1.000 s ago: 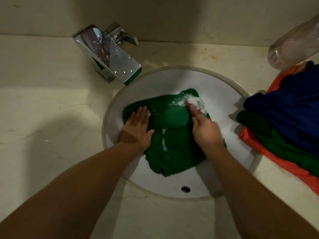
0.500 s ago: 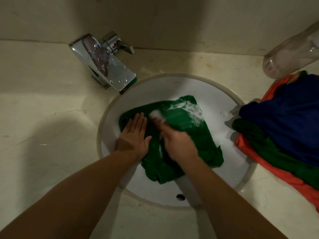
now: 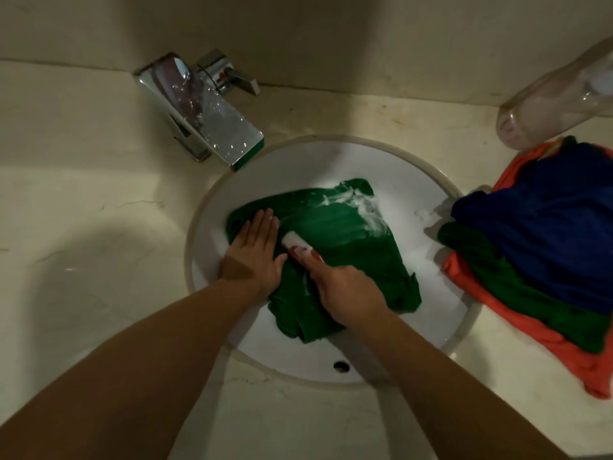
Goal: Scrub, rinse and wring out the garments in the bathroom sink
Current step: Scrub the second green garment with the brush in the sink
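Along the wall, a cream marble surface (image 3: 83,260) carries a round white ceramic sink (image 3: 298,360) sunk into it. To the right of the basin, touching its rim, lies a folded pile of blue, green and orange garments (image 3: 537,247). Inside the sink a wet dark-green garment (image 3: 348,234) is spread over the bowl, with white soap foam (image 3: 361,204) streaked across its far corner. A square chrome faucet (image 3: 212,127) stands at the back left, its spout reaching over the rim. A clear plastic bottle (image 3: 550,97) stands at the far right. The left hand (image 3: 253,257) presses flat on the green garment, fingers straight and together. The right hand (image 3: 348,293) grips a small red-and-white sudsy object (image 3: 298,247), too blurred to identify, against the cloth just beside the left fingers.
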